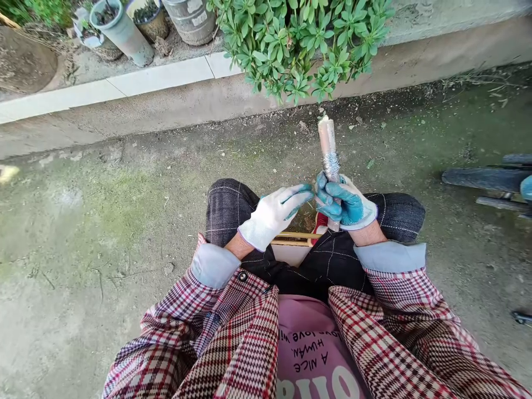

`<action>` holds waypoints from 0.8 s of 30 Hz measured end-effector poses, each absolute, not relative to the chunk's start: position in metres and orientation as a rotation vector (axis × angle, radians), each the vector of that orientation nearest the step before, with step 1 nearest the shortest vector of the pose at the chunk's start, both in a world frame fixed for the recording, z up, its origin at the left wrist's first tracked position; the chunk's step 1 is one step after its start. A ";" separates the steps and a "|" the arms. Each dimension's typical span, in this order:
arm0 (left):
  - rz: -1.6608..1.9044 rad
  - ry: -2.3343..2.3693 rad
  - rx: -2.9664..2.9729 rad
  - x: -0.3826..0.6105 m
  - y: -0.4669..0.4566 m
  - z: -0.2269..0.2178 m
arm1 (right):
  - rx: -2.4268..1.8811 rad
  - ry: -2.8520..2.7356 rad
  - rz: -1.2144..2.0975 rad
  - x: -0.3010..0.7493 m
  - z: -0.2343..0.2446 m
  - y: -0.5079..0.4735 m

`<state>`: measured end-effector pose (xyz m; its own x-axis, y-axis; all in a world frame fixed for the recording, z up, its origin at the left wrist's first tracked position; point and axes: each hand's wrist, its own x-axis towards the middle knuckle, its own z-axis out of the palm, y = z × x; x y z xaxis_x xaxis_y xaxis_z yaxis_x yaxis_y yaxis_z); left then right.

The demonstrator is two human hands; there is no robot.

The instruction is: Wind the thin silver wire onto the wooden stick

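I am seated, knees apart, wearing white gloves with teal palms. My right hand (347,205) is closed round a paintbrush (329,152) held upright; its pale, paint-caked bristles point away from me and its silver ferrule sits just above my fingers. My left hand (276,213) has its fingers stretched out toward the brush, the fingertips close to my right hand's fingers, holding nothing. Between my knees, under the hands, shows something with a red part (319,224) and a wooden bar (293,239); I cannot make out what it is.
Bare concrete ground lies all round. A low ledge (124,83) runs across the back with a leafy green shrub (303,44) and several pots (120,27). At the right edge are dark objects (486,178), perhaps a vehicle's parts.
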<state>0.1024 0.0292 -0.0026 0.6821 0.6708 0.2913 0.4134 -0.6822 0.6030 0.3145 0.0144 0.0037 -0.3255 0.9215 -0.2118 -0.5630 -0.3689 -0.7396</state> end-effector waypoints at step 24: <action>0.643 0.949 1.983 0.098 0.014 0.030 | -0.743 -0.680 1.871 0.317 0.003 0.014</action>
<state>0.0983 0.0135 0.0296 0.5843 0.8064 0.0915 0.3840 -0.3740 0.8442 0.3168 0.0139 0.0032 -0.3398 0.9194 -0.1980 -0.5778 -0.3702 -0.7274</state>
